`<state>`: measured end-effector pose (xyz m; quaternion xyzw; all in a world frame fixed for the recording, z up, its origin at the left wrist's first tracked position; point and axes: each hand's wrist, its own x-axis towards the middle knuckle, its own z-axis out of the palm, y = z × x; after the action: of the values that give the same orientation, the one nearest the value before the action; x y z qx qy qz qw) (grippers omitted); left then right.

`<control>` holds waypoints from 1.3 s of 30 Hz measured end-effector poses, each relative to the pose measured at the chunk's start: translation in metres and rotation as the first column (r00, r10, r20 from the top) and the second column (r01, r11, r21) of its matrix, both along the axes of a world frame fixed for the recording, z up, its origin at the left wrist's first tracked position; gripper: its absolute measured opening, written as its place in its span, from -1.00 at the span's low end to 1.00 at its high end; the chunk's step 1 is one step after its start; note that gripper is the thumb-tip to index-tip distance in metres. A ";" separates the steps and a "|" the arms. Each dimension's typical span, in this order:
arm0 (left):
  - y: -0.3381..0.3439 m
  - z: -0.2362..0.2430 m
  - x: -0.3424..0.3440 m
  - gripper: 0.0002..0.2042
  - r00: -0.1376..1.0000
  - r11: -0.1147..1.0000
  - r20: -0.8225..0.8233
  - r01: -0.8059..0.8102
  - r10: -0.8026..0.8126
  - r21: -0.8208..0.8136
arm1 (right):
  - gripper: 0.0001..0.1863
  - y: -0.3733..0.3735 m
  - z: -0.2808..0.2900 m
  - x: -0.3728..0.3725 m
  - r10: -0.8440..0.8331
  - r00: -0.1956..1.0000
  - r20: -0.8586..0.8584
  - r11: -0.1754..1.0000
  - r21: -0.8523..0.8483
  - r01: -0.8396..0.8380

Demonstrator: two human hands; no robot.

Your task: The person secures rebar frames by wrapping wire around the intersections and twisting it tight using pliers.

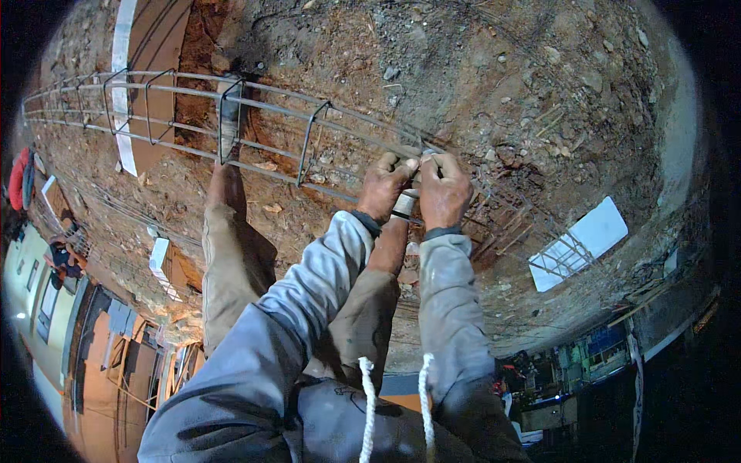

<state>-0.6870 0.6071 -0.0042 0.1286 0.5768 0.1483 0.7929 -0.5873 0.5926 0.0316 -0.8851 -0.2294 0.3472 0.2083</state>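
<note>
A long steel rebar cage (312, 143) with several square stirrups lies across my legs and the dirt. At its right end, above my right foot, my left hand (384, 187) has its fingers closed against the bars, holding something I cannot make out. Right beside it, my right hand (446, 187) is pinched on a small piece at the bars, too hidden to name. My left foot (229, 131) is under the cage, farther to the left.
A brown board (154, 38) with a white edge lies at upper left. A white panel (583, 231) and thin bars lie at right. Red coiled material (19, 181), a person (65, 262) and buildings (35, 309) show at left. The dirt is stony and uneven.
</note>
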 end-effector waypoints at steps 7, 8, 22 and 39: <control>0.001 -0.026 -0.025 -0.75 0.944 0.938 -0.013 0.330 -0.330 0.111 | -0.90 0.010 0.044 0.027 0.639 0.767 -0.065 0.749 -0.174 -0.639; 0.006 -0.017 -0.020 -0.75 0.958 0.953 0.034 0.278 -0.284 0.120 | -0.93 0.025 0.046 0.034 0.795 0.602 -0.072 0.582 -0.186 -0.792; 0.022 -0.017 -0.021 -0.81 0.975 0.986 0.156 0.151 -0.160 0.069 | -0.84 0.064 0.015 0.055 0.813 0.324 -0.484 0.160 -0.350 -0.923; 0.038 0.042 -0.015 -0.70 0.384 0.172 -0.828 0.923 -0.409 0.343 | -0.35 -0.190 0.032 0.088 0.221 0.932 0.288 0.710 -0.702 0.048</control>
<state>-0.7016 0.6452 0.0378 0.7537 0.5149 -0.0535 0.4049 -0.4993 0.4031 0.0634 -0.9328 -0.1564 0.2536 -0.2029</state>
